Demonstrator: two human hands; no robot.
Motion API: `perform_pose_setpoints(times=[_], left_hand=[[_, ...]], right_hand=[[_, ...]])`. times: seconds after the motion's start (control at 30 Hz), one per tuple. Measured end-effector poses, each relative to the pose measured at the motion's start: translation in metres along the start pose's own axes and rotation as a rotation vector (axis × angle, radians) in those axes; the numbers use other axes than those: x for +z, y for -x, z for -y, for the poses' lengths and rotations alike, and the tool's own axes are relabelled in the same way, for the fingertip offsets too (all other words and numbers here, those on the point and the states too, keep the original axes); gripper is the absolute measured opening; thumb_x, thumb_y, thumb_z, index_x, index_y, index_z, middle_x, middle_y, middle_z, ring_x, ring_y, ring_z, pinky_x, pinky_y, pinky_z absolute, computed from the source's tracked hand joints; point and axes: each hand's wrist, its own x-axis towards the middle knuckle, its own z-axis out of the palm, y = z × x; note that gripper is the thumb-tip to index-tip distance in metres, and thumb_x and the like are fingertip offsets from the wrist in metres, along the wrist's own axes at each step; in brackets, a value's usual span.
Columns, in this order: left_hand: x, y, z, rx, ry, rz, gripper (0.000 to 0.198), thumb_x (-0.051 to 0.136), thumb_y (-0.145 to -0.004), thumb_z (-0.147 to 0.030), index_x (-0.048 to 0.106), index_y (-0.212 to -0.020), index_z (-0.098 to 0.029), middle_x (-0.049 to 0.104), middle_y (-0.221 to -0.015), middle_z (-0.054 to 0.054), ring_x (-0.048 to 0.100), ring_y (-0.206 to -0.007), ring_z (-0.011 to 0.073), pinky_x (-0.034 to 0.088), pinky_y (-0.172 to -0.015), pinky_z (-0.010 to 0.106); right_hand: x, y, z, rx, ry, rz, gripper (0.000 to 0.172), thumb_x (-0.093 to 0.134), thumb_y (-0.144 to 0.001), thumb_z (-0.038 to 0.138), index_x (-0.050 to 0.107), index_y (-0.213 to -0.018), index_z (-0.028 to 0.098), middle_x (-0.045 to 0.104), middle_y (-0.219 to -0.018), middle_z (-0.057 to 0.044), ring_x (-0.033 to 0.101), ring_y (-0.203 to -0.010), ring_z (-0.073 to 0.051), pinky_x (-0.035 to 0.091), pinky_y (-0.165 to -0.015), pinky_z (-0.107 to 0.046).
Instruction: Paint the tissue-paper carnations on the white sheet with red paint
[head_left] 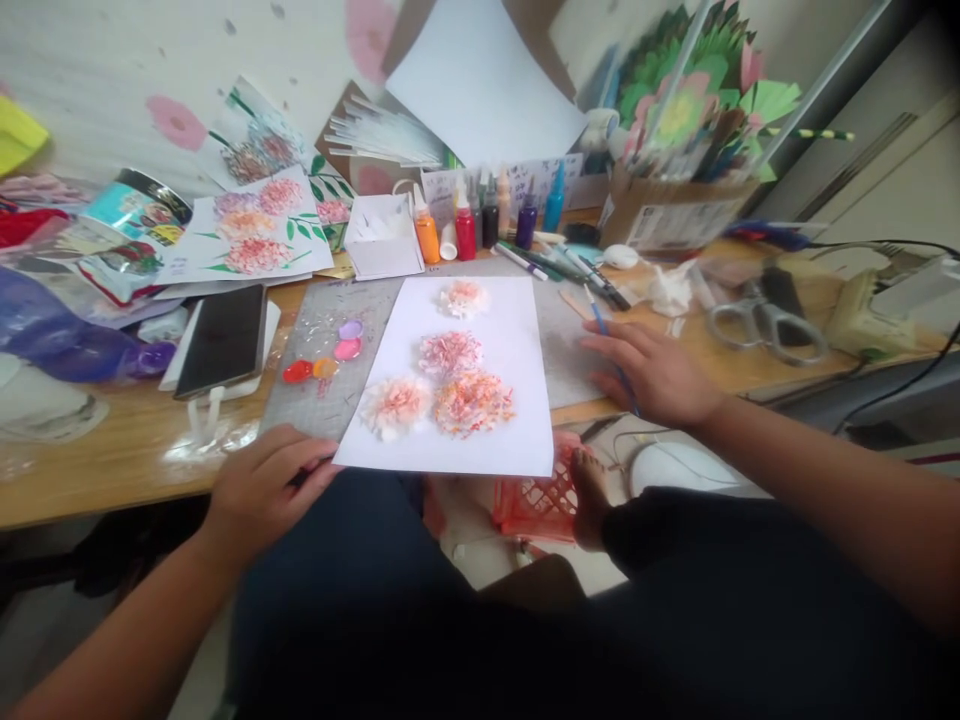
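Soft, pale light is spreading evenly over the white paper sheet [506, 330], while glare is whitening part of the wooden desk [135, 470] at left. Blur is smearing the scissors [761, 308] and the pink paper flower [679, 112], the upper right corner is darkening, and the trousers [337, 565] are sinking into shadow

Shows odds and ends along a wooden surface [112, 482].
Has at left a translucent purple bottle [67, 325] lying on its side, a dark phone [223, 345] near its cap [154, 358] and a teal-labelled tin [126, 213] behind. Carries at right a pair of scissors [759, 318], a crumpled white tissue [670, 290] nearby and a cardboard box [679, 217] with slender items [694, 155] standing in it, too blurred to tell apart. Includes a red crate [536, 510] below and pink flowers [178, 121] on the wall [90, 60].
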Motion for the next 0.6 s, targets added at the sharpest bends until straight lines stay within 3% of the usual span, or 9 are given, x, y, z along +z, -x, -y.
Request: perform_pose_setpoints(times=[0.2,0.43,0.6], left_hand=[[0.0038,0.0046,0.0014,0.044,-0.026,-0.02,0.021,0.068,-0.081,-0.01,0.065,-0.096,-0.023,0.064,-0.074,-0.001,0.059,-0.065,0.0129,0.048,-0.062,0.026],[0.0012,0.0018,0.0049,0.103,-0.021,0.002,0.014,0.062,-0.085,-0.014,0.067,-0.095,-0.023,0.069,-0.074,-0.002,0.063,-0.065,0.0121,0.05,-0.063,0.024],[0.0032,-0.0037,0.0005,0.024,-0.015,-0.053,0.007,0.059,-0.089,-0.021,0.066,-0.089,-0.022,0.066,-0.069,-0.002,0.063,-0.061,0.0103,0.049,-0.06,0.021]], right_hand=[[0.0019,-0.0001,0.0027,0.034,0.052,-0.036,0.037,0.057,-0.092,0.034,0.055,-0.123,0.016,0.058,-0.129,-0.012,0.059,-0.114,-0.022,0.054,-0.094,-0.045],[0.0016,-0.0015,0.0038,0.045,0.077,-0.026,0.034,0.056,-0.093,0.035,0.057,-0.121,0.017,0.06,-0.124,-0.01,0.06,-0.108,-0.02,0.055,-0.09,-0.042],[0.0051,-0.0006,0.0,0.031,0.061,0.001,0.032,0.055,-0.093,0.034,0.058,-0.122,0.018,0.06,-0.124,-0.01,0.06,-0.109,-0.019,0.055,-0.092,-0.042]])
